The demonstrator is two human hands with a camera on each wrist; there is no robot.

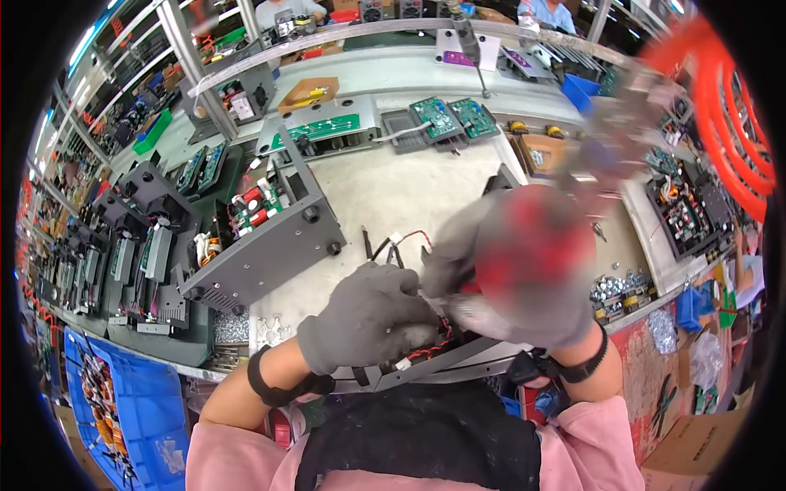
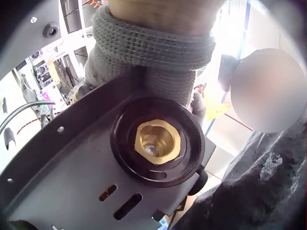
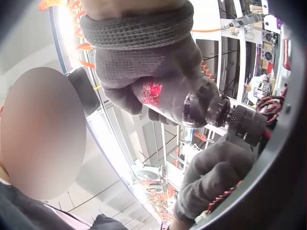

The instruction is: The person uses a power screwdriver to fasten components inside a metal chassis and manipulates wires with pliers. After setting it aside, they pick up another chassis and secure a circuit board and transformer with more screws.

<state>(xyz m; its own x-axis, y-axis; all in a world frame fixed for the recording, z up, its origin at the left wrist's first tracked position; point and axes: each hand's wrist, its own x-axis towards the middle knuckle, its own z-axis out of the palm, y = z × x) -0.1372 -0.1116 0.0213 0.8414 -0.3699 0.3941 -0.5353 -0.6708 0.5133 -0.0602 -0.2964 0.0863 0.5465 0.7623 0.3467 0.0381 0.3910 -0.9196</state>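
Note:
In the right wrist view, my gloved right hand grips a power driver whose black knurled chuck points into a metal housing. Motion blurs that hand in the head view. My gloved left hand lies over the near metal frame, beside red and black wires. Its fingers look curled close under the chuck; what they touch is hidden. Across the left wrist view stands a grey panel with a black round fitting and a brass hex nut, the left glove behind it.
A grey housing with electronics stands at the left. Circuit boards lie at the back of the bench. Loose screws and a red coiled hose are at the right, a blue bin at lower left.

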